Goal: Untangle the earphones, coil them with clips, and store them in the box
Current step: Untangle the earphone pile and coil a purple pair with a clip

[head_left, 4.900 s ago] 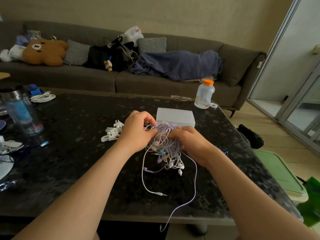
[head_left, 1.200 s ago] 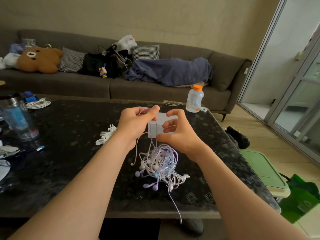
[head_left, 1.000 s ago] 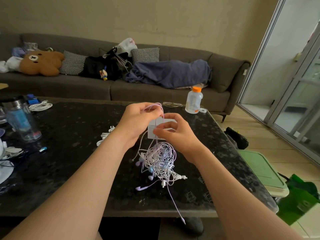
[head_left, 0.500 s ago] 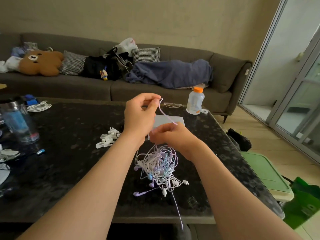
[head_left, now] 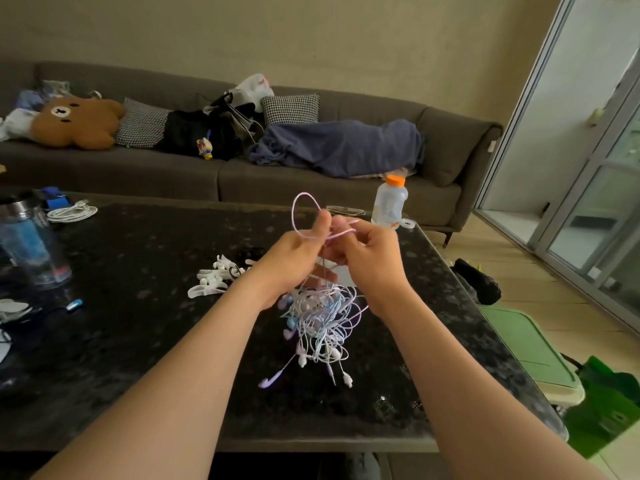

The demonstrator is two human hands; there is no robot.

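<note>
A tangled bundle of white, blue and lilac earphones (head_left: 320, 320) hangs above the black table (head_left: 138, 271), held up by both hands. My left hand (head_left: 294, 261) pinches a lilac cable (head_left: 300, 216) that arcs in a loop above its thumb. My right hand (head_left: 370, 258) pinches the same cable close beside it. The white box (head_left: 343, 277) lies behind the hands, mostly hidden. Several white clips (head_left: 214, 277) lie on the table left of my left wrist.
A clear bottle with an orange cap (head_left: 389, 202) stands at the table's far right. A blue tumbler (head_left: 31, 244) and a coiled white cable (head_left: 71, 213) sit at the left. A sofa with a plush bear and clutter runs behind. Green bins stand on the floor at right.
Both hands have risen and come together, lifting the bundle higher off the table. The lilac cable now forms a loop above my left thumb, and my right hand has moved up beside it.
</note>
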